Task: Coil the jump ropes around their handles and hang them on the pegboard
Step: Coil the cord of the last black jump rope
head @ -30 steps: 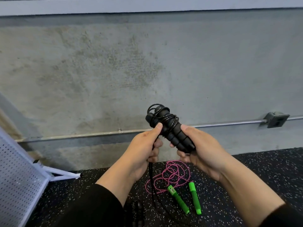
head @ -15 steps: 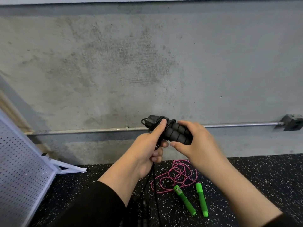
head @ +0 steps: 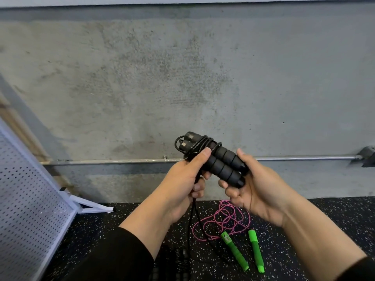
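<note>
The right hand is curling round the butt ends of the paired black handles; the left hand is pinching the black rope, thumb pressing the coils, slack dangling below its fingers. The foam looks grippy and light, the cord springy, so it probably needs steady tension

Nothing here can be read: no lettering, label, brand or number shows anywhere in view.
</note>
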A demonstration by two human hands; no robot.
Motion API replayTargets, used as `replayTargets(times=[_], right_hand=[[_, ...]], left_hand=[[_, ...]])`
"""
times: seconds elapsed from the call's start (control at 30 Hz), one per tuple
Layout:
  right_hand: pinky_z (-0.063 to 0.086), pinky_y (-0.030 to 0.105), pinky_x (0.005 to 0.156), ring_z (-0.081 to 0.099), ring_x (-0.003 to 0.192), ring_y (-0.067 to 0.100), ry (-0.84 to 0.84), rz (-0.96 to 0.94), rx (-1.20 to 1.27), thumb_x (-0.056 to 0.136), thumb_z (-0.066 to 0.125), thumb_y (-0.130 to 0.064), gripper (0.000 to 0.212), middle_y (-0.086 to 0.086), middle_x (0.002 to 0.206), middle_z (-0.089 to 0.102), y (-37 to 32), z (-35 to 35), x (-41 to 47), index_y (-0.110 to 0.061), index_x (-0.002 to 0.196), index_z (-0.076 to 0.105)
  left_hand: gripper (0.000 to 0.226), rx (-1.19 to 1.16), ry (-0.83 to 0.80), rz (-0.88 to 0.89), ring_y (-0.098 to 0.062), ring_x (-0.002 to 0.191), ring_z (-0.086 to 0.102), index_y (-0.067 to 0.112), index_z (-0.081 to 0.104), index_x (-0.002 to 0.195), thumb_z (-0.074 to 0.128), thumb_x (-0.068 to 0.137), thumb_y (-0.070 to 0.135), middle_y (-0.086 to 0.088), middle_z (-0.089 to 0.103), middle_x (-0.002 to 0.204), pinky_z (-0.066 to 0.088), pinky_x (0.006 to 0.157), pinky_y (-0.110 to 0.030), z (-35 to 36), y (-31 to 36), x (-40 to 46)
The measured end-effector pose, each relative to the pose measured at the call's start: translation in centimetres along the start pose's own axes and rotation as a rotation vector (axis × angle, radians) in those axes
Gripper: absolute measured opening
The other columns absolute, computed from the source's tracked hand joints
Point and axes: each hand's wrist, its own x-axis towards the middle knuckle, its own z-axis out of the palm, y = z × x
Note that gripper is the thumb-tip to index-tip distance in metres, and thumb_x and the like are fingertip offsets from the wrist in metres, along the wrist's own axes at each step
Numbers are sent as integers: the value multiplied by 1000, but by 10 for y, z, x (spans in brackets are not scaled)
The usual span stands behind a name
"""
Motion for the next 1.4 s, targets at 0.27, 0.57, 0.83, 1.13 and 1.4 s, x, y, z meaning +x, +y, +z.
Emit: replayTargets(times=[0.27,0.57,0.83,1.13,1.4], right_hand=[[46,30,58,52,75,15,244,-322,-171,99,59,-25,20,11,101,61,3,-3,8,-20,115,71],[35,-2,77,52,94,-20,366,-504,-980,82,81,-16,52,-14,110,61,7,2,8,-36,121,54],[57,30,67,66,78,15,241,-358,-476,83,72,-49,38,12,104,71,5,3,7,-26,113,66],[44,23,48,49,54,19,22,29,-4,100,46,-51,58,21,79,61,0,-2,2,-2,120,68],[53,30,66,56,78,16,343,-375,-342,101,58,-30,21,5,97,68,5,-3,11,-19,109,73]], left_hand=[[57,73,52,-99,-8,48,25,11,69,117,63,89,61,5,54,68,21,44,-22,-4,1,-1],[54,-11,99,-131,-7,46,25,13,67,107,66,86,63,3,52,69,21,40,-20,-1,-2,3],[32,-16,100,-31,-9,49,22,18,55,87,67,93,46,3,45,66,20,43,-21,1,-5,3],[33,19,50,12,-9,50,25,15,54,90,66,93,46,2,49,69,23,43,-21,3,-2,2],[49,35,43,-119,-8,49,24,14,65,108,64,89,59,3,52,70,19,43,-21,5,-2,1]])
